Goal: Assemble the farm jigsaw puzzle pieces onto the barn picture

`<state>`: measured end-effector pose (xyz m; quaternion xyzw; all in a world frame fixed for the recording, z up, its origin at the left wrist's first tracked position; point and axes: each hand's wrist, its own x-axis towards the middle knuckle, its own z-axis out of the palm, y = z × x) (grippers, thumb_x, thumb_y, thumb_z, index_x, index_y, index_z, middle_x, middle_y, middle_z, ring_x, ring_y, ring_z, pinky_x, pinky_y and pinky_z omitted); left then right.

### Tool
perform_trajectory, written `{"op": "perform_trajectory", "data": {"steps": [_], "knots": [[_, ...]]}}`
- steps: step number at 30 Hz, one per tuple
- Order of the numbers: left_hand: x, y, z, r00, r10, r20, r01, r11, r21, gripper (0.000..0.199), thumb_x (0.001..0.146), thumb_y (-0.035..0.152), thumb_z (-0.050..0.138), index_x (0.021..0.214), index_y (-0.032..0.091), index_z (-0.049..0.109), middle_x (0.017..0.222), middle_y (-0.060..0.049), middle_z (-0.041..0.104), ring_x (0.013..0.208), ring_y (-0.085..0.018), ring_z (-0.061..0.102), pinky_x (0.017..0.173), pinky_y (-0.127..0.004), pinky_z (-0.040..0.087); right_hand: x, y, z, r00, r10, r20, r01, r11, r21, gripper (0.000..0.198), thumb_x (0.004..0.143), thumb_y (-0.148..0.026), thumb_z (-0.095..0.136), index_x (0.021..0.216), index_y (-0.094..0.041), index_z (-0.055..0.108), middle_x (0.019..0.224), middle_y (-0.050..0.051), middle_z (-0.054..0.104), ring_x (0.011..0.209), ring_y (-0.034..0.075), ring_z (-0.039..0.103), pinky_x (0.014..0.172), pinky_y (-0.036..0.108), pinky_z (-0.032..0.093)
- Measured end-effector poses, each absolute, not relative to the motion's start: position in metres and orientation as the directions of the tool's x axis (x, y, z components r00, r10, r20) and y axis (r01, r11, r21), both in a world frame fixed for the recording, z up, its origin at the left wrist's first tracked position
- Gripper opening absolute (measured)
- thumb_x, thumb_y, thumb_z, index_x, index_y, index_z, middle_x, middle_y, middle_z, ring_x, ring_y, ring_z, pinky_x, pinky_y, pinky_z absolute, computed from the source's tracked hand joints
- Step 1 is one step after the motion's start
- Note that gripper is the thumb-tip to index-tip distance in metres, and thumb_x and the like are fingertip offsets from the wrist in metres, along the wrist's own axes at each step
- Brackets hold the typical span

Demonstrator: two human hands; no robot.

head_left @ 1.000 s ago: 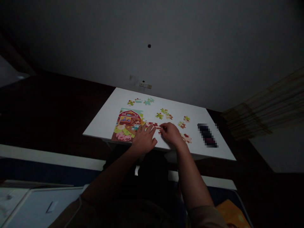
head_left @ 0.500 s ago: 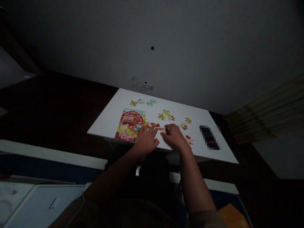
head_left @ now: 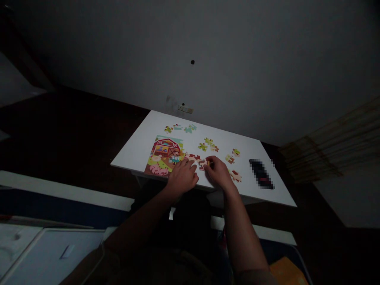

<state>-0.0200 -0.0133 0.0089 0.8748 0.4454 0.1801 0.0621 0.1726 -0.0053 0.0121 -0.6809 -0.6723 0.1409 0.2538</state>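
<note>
A partly joined farm puzzle (head_left: 162, 156) with a red barn and pink pigs lies on the left of the white table (head_left: 133, 146). My left hand (head_left: 182, 175) rests with fingers stretched out over the puzzle's lower right corner, covering part of it. Just right of it, my right hand (head_left: 217, 171) pinches a puzzle piece (head_left: 203, 164) with pink and brown-red on it, at the table's near side. Joined to the puzzle's right edge is a strip with a red-and-cream pattern (head_left: 193, 157). A loose cream and red piece (head_left: 236, 175) lies right of my right hand.
Several green and brown pieces (head_left: 208, 144) lie beyond my hands, with pale blue ones (head_left: 190, 128) at the far left. Other pieces (head_left: 230, 158) sit farther right. A dark, pixelated object (head_left: 261, 174) lies near the right end. A wall stands behind the table.
My right hand has lifted and turned slightly, and the piece at its fingertips now shows apart from the red-and-cream strip. My left hand stays almost in place. The view has shifted a little.
</note>
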Motion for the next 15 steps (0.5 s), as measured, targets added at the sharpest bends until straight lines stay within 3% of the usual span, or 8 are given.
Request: {"op": "perform_trajectory", "data": {"steps": [7,15], "knots": [[-0.021,-0.013,0.008,0.533,0.797,0.284,0.751,-0.6,0.276,0.033,0.089,0.031,0.043,0.117,0.019,0.058,0.125,-0.009,0.055,0.122,-0.028,0.04,0.102,-0.046,0.034,0.171,0.003,0.02,0.141,0.975,0.172,0.655,0.039,-0.755,0.033,0.083,-0.032,0.049,0.114,-0.022,0.057,0.099,0.006,0.066,0.075,0.017,0.062,0.068,0.028,0.05],[-0.021,-0.014,0.01,0.53,0.801,0.277,0.752,-0.595,0.284,0.033,0.089,0.032,0.044,0.116,0.021,0.058,0.124,-0.008,0.055,0.12,-0.027,0.041,0.101,-0.045,0.035,0.172,0.004,0.013,0.182,0.969,0.167,0.638,0.013,-0.77,0.035,0.082,-0.034,0.049,0.114,-0.021,0.058,0.099,0.007,0.065,0.073,0.018,0.061,0.066,0.029,0.05]]}}
